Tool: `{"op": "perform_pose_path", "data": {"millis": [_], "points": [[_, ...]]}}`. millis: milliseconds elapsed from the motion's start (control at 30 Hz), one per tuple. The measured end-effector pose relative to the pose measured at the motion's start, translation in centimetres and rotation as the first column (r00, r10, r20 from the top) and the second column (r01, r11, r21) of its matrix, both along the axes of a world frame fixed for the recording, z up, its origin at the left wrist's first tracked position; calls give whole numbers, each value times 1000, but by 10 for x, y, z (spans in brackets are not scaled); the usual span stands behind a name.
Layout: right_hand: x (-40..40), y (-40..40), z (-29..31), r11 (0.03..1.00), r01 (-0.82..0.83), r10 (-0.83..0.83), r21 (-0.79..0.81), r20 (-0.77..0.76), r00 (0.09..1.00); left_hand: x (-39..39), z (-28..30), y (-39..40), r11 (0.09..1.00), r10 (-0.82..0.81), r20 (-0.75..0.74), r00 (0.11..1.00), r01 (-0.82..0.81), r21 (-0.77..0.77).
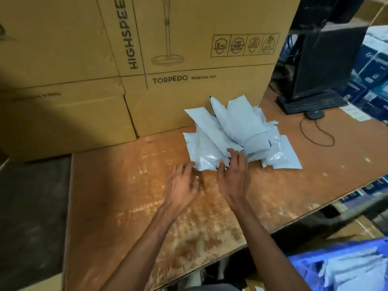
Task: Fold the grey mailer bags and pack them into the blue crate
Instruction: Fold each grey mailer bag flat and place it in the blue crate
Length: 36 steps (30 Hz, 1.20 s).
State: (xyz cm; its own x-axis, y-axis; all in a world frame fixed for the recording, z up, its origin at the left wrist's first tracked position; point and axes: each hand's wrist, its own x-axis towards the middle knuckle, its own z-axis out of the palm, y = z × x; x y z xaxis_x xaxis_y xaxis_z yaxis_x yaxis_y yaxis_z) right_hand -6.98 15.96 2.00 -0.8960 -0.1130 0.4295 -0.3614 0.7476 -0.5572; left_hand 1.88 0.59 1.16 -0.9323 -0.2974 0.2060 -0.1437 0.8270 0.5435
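On worn table point(126, 196), left hand point(182, 185), right hand point(233, 177), both spread open, touching mailer bags point(237, 131)

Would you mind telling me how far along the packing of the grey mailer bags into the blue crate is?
Partly done. The blue plastic crate at lower right already holds some pale bags, blurred. In hand: the left hand and right hand reach the nearest grey plastic mailer bag, fingers open at its front edge. Left: the heap of grey mailer bags on the worn wooden table, leaning against the cardboard box.
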Motion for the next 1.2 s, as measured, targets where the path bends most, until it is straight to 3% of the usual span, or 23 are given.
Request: {"op": "perform_pose_path", "data": {"millis": [100, 300, 500, 567, 700, 833, 933, 1033, 1200], "points": [[-25, 1, 4, 1000, -30, 30, -11, 42, 999, -15, 5, 9, 998, 58, 3, 998, -58, 15], [-49, 12, -8, 994, -107, 107, -15, -17, 994, -30, 10, 26, 983, 175, -24, 984, -173, 58], [-33, 22, 19, 929, -317, 305, -191, -91, 948, -33, 36, 26, 994, 90, -296, 951, -106, -37], [-26, 22, 33, 910, -324, 316, -257, -75, 946, -32, 54, 19, 990, 54, -307, 950, -91, -106], [-13, 21, 66, 816, -344, 360, -465, -57, 931, -17, 91, -2, 971, 49, -124, 991, -76, -228], [-6, 9, 82, 795, -288, 360, -533, 34, 932, -2, 109, -31, 998, 13, 114, 993, -5, -68], [-1, 0, 88, 764, -277, 450, -583, 174, 876, 9, 120, -48, 997, -77, 135, 988, 72, 39], [3, -5, 87, 691, -192, 557, -697, 344, 756, 18, 131, -61, 979, -118, 158, 980, 88, 184], [11, -18, 68, 668, -117, 601, -735, 441, 666, 32, 123, -80, 941, -201, 237, 951, 121, 315]]}}
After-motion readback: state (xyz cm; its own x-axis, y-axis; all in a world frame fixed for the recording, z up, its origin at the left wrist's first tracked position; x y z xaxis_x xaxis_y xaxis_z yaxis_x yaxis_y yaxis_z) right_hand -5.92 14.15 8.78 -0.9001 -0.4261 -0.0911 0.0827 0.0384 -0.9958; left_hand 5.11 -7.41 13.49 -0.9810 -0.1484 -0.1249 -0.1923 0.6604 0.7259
